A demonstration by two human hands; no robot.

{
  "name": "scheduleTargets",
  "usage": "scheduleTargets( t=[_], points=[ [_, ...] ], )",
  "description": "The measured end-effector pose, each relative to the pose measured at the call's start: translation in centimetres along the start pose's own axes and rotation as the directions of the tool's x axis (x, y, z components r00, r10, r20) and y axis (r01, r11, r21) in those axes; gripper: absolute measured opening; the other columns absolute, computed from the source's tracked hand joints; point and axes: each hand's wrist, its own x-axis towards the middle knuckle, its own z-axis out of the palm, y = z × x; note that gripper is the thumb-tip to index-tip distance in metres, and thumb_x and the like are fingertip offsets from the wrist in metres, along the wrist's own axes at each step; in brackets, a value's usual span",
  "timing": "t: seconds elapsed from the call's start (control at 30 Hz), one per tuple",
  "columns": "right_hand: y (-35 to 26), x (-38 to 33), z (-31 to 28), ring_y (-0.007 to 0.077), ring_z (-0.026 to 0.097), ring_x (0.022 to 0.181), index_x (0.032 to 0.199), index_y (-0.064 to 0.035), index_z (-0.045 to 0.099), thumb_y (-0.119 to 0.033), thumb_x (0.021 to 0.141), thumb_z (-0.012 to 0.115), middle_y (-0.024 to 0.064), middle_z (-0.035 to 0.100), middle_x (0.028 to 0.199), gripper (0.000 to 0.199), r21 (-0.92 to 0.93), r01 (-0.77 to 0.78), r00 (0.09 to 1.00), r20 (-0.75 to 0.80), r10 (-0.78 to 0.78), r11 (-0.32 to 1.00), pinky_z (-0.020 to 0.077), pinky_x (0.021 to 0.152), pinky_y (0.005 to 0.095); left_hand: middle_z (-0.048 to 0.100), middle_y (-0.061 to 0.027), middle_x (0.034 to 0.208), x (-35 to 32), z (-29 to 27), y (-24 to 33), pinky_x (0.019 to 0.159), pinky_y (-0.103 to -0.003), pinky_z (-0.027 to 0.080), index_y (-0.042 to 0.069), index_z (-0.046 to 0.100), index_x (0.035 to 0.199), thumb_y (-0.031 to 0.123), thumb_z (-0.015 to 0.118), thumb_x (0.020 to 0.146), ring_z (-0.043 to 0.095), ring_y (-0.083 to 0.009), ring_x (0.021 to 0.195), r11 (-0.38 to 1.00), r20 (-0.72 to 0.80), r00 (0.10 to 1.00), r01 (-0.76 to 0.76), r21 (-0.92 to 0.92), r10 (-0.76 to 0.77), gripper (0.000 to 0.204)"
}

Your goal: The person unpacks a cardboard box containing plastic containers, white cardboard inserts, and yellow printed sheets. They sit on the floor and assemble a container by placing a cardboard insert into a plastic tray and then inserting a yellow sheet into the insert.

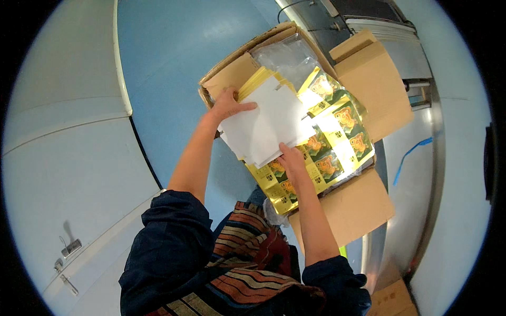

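A stack of flat white sheets [269, 118] lies at a tilt over gold and green printed packets [345, 118] in an opened cardboard box [226, 79]. My left hand [230, 104] grips the stack's left edge, its thumb on top and the fingers partly hidden at the side. At the near edge my right hand [291, 158] holds the stack with the thumb over the sheets and the other fingers out of sight beneath. Yellow edges of more packets show behind the white stack. Clear plastic film [287, 52] lines the far part of the box.
Box flaps fold outward at the right [371, 87] and at the near side [345, 210]. Metal equipment [406, 179] with a blue strap [408, 158] stands along the right. To the left are a pale wall panel [74, 174] and blue floor [158, 63]. Another carton [392, 300] sits at the lower right.
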Motion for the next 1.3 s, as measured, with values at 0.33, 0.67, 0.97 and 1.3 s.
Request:
scheduleTargets(
  t=[0.33, 0.67, 0.97, 1.3],
  points=[
    [0.5, 0.7, -0.6, 0.0221, 0.049, 0.107, 0.121, 0.0046, 0.043, -0.024, 0.087, 0.060, 0.0126, 0.050, 0.118, 0.048, 0.069, 0.003, 0.999, 0.047, -0.007, 0.998, 0.0387, 0.093, 0.0352, 0.036, -0.0194, 0.128, -1.9, 2.2, 0.5, 0.099, -0.036, 0.035, -0.005, 0.046, 0.122, 0.056, 0.079, 0.053, 0.036, -0.0290, 0.121, 0.997, -0.176, 0.984, -0.035, -0.072, 0.022, 0.098],
    [1.4, 1.6, -0.6, 0.0240, 0.047, 0.113, 0.123, 0.0069, 0.037, -0.023, 0.086, 0.062, 0.0155, 0.046, 0.124, 0.054, 0.021, -0.023, 1.000, 0.000, 0.023, 1.000, 0.0383, 0.096, 0.0363, 0.057, -0.0169, 0.104, -0.5, 0.4, 0.3, 0.085, -0.034, 0.046, -0.005, 0.045, 0.120, 0.047, 0.083, 0.051, 0.056, -0.0273, 0.098, 0.985, -0.108, 0.991, 0.059, -0.162, -0.077, 0.094],
    [0.8, 0.0, -0.2, 0.0177, 0.049, 0.095, 0.115, 0.0035, 0.046, -0.035, 0.080, 0.069, 0.0089, 0.053, 0.108, 0.057, 0.131, 0.033, 0.997, -0.067, -0.024, 0.991, 0.0402, 0.086, 0.0283, 0.057, -0.0236, 0.107, -10.1, -0.5, 7.6, 0.084, -0.041, 0.046, 0.002, 0.042, 0.122, 0.041, 0.076, 0.049, 0.057, -0.0379, 0.098, 0.956, 0.076, 0.990, -0.131, 0.264, 0.115, 0.090],
    [-1.4, -3.3, 0.9, 0.0223, 0.050, 0.108, 0.126, 0.0043, 0.038, -0.037, 0.076, 0.071, 0.0149, 0.053, 0.117, 0.073, -0.031, 0.085, 0.991, 0.101, -0.082, 0.996, 0.0433, 0.089, 0.0343, 0.063, -0.0154, 0.093, -12.9, -3.2, 6.8, 0.078, -0.037, 0.050, 0.002, 0.052, 0.114, 0.027, 0.079, 0.047, 0.062, -0.0274, 0.089, 0.995, 0.045, 0.998, -0.040, -0.091, 0.045, 0.077]
  ],
)
